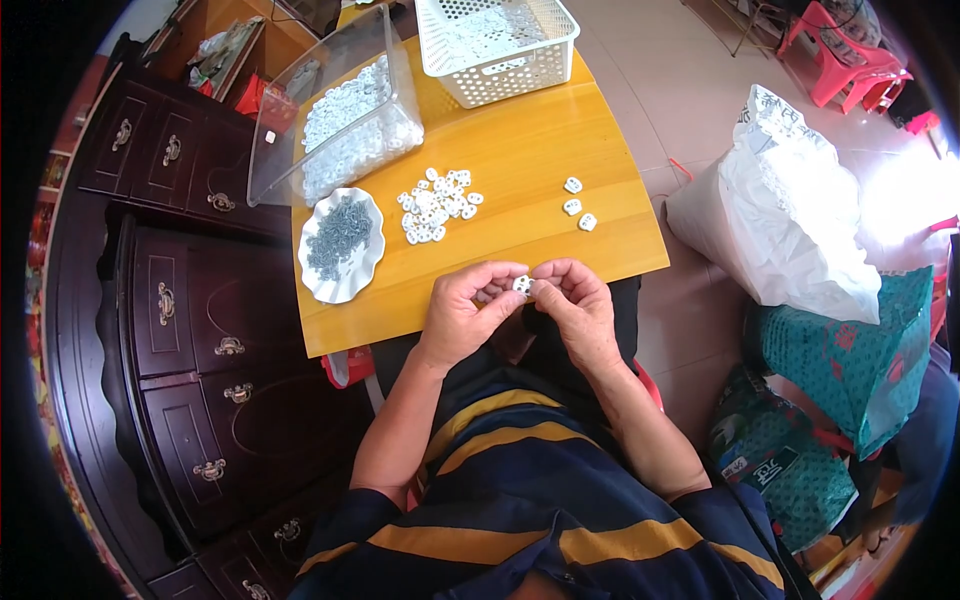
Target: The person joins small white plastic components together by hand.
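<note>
Head view: 1 small white piece [522, 285] at the table's near edge, held between both hands. Left hand [475, 303]: thumb and fingertips pinching it; right hand [572, 305]: same, opposite side.

Wooden table [520, 170]: 3 loose white pieces [572, 207] at right. 1 white pile [436, 205] left of centre, overlapping, no reliable count. 1 scalloped dish [345, 290] near left, holding small grey parts [338, 238], too many to count. Dish and pile stand between left hand and 1 clear bin [275, 150], far left. 1 perforated white basket [515, 78], far side.

Floor right: 1 white sack [770, 200], 2 teal bags [840, 340] nearer. Dark cabinet [160, 340] flanks the table's left.
</note>
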